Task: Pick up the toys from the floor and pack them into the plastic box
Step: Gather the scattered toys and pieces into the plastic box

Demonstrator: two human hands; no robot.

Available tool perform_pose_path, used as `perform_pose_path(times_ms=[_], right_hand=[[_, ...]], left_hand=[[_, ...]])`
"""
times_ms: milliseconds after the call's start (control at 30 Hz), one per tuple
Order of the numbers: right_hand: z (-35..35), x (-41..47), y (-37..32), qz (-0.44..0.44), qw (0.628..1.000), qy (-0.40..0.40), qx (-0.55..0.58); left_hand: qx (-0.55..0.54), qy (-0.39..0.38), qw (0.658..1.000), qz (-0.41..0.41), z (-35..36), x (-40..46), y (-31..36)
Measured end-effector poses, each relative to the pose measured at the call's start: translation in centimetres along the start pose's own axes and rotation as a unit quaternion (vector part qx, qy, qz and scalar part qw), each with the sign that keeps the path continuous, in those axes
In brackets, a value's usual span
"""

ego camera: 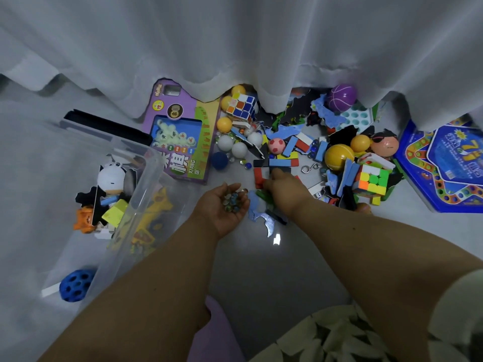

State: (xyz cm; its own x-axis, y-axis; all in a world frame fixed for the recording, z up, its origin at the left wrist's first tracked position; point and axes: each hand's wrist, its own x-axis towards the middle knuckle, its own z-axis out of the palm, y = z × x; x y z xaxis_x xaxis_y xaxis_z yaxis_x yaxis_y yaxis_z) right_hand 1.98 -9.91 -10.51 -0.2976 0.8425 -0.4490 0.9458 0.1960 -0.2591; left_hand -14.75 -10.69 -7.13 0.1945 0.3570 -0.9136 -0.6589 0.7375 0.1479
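Floor-level clutter: my left hand cups marbles for the box, right hand pinching among blocks.

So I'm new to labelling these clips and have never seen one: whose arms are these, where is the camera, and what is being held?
There is no machine here. A person wears a wide-angle camera on the head, so the single picture looks down along their own bare arms to the floor. The left hand is cupped palm up, holding a small heap of marbles. The right hand reaches into the toy pile at the red and blue blocks; its grip is hidden from view. At left stands the clear plastic box, already holding some toys. Balls, two puzzle cubes, puzzle pieces and a purple game box lie by the curtain.
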Motion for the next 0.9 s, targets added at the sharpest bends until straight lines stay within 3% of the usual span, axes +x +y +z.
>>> perform_pose_path(times_ms=[133,267,333,467,567,633,767,900], right_hand=[[-0.3,0.1,0.4,0.041,0.998,0.001,0.053],[-1.7,-0.1,-0.1,0.053,0.985,0.089,0.136],[-3.4,-0.5,-1.8,0.005,0.971,0.123,0.205],[-5.5,-1.4,-4.6,-0.073,0.957,0.105,0.261],[-5.2,-2.0,-3.4,0.012,0.943,0.190,0.274],[-3.9,-2.4,-1.7,0.063,0.962,0.150,0.219],[-0.2,-4.0,-1.5,0.072,0.993,-0.036,0.084],[0.8,-3.3,-2.8,0.083,0.990,-0.092,0.067]], left_hand=[[-0.004,0.003,1.000,0.006,-0.2,0.2,0.4],[-0.001,0.006,1.000,0.017,0.0,0.5,0.4],[-0.010,-0.004,1.000,0.020,0.5,0.5,0.2],[-0.066,-0.070,0.995,0.001,1.6,-0.5,-0.5],[-0.077,-0.058,0.995,0.007,1.6,-1.1,-0.9],[-0.058,-0.040,0.997,0.014,1.2,-1.2,-1.0],[-0.047,-0.023,0.999,0.012,0.0,-1.3,-1.0],[-0.046,-0.005,0.999,0.021,-0.8,-1.5,-1.1]])
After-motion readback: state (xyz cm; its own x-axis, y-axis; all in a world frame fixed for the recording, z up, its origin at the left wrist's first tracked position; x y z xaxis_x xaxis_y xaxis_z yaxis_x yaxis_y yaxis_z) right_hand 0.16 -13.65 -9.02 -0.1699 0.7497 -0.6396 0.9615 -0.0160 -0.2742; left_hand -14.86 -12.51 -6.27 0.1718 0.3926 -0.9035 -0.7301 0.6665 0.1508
